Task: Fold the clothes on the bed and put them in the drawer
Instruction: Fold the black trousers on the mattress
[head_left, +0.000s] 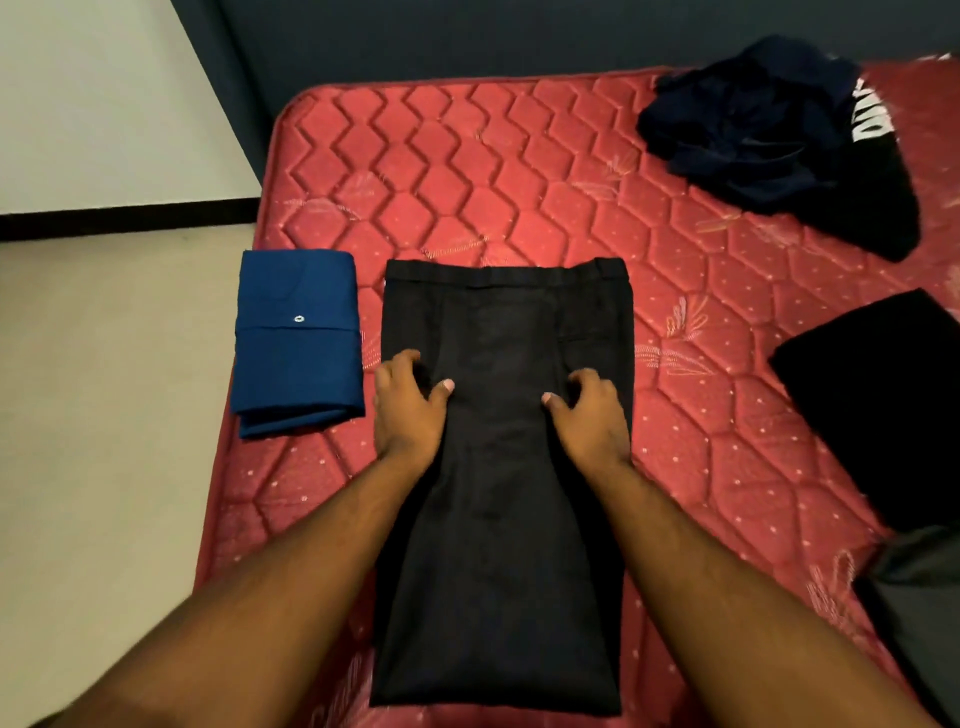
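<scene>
The trousers (498, 467) lay in the middle of the mattress (467, 171), with the left hand (408, 410) and right hand (589, 415) on them. A folded shirt (298, 338) lay just left. A pile of clothes (769, 140) sat far behind on the right.

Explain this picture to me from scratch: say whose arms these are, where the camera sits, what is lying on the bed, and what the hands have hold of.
There is no machine here. The single picture comes from a camera worn on a person's head, looking down along their bare arms.

The surface is a red quilted mattress. In the middle lie dark trousers, folded lengthwise, waistband at the far end. The left hand and right hand rest on them with fingers curled into the cloth at each side.

To the left sits a folded blue shirt. At the far right is an unfolded heap of navy clothes, and nearer, a black garment lies flat. No drawer is in view.
</scene>
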